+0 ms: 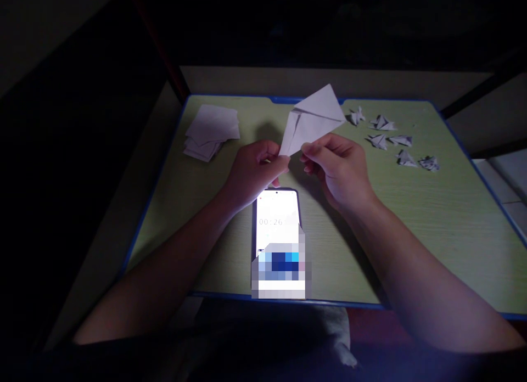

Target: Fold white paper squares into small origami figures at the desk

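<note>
A white sheet of folded paper [315,116] is held up above the table, with creases and overlapping flaps that meet near its upper left side. My left hand [259,165] pinches its lower left tip between thumb and fingers. At the lower right edge, the thumb and fingers of my right hand [340,165] grip the same paper. Below both hands lies a lit phone [278,217] with a timer on its screen; the lower part of the screen is blurred out.
A light green table [197,217] with a blue rim spreads beneath my arms. Toward its back left rests a stack of white paper [214,124]. Several small folded paper pieces [382,122] lie scattered at the back right. The surroundings are dark.
</note>
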`<state>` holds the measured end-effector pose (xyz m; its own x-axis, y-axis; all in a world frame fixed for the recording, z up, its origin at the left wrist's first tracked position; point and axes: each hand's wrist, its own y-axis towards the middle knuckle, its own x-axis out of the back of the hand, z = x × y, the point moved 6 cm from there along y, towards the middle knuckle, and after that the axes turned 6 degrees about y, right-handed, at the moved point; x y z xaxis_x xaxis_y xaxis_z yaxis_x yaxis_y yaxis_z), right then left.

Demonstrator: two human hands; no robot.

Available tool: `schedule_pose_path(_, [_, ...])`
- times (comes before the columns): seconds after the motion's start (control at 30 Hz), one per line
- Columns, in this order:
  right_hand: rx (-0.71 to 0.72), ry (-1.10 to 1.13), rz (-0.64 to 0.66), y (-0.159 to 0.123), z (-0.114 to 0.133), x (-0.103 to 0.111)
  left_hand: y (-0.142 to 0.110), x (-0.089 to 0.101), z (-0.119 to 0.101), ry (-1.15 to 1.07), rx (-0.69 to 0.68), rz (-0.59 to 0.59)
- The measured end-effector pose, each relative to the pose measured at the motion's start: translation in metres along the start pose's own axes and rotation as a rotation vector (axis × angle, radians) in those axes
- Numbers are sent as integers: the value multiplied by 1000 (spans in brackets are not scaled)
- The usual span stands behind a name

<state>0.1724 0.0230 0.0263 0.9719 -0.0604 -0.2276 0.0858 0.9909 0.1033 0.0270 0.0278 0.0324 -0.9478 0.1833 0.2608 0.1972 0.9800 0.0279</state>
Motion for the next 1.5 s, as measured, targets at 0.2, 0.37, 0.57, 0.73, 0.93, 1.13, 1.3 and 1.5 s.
schedule_pose_path(0.2, [-4, 22, -7, 0, 0, 1, -1, 0, 1, -23, 2, 5])
schedule_pose_path(0.37, [10, 1, -13, 0, 1, 2, -1, -1, -1, -12, 1, 21])
schedule_pose_path(0.57, [28, -16, -5, 1, 2, 2, -2, -2, -3, 2, 1, 22])
schedule_pose_path(0.73, [34, -13, -12, 2, -1, 3, -2, -2, -4, 14, 4, 26])
schedule_pose_path(0.93, [21, 43, -47, 3, 2, 7, -1, -2, 0, 22, 16, 30])
schedule_pose_path(1.13, [38, 64, -69, 5, 5, 10, 0, 0, 2, -47, -3, 21])
schedule_pose_path(1.3, [38, -23, -1, 3, -1, 4, -3, -4, -5, -42, -34, 92])
schedule_pose_path(1.5, [79, -103, 83, 1, 1, 0, -2, -4, -4, -21, -63, 77])
